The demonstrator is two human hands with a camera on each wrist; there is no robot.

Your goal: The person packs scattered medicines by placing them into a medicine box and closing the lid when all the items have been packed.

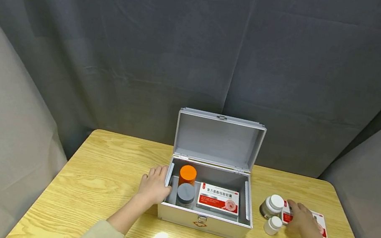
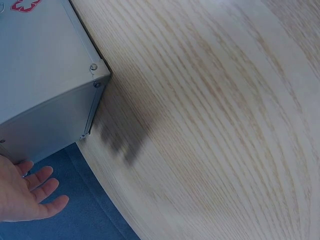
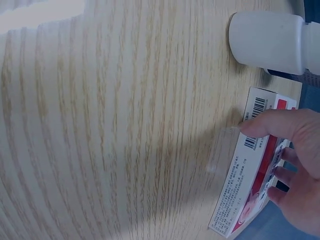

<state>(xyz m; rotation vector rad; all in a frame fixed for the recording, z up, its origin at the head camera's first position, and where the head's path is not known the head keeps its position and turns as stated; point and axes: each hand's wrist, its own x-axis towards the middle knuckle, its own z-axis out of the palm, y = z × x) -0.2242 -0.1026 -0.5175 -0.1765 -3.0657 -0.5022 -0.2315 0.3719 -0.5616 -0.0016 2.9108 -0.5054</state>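
An aluminium first-aid case (image 1: 203,223) stands with its lid up. My left hand (image 1: 154,187) rests on its left rim; in the left wrist view, the fingers (image 2: 45,190) are loosely spread outside the wall, the thumb hidden. Inside the case are an orange-capped bottle (image 1: 188,174), a grey-capped bottle (image 1: 186,195) and a white-and-red medicine box (image 1: 218,197). To the right, my right hand (image 1: 303,224) grips another medicine box (image 3: 245,175) lying on the table, thumb on its barcoded side and fingers bent over it.
Left of the right hand, a larger white-capped bottle (image 1: 272,205) and a small white bottle (image 1: 273,226) stand close together. The wooden table (image 1: 99,179) has a dark curtain (image 1: 146,64) behind it and pale cloth at both sides.
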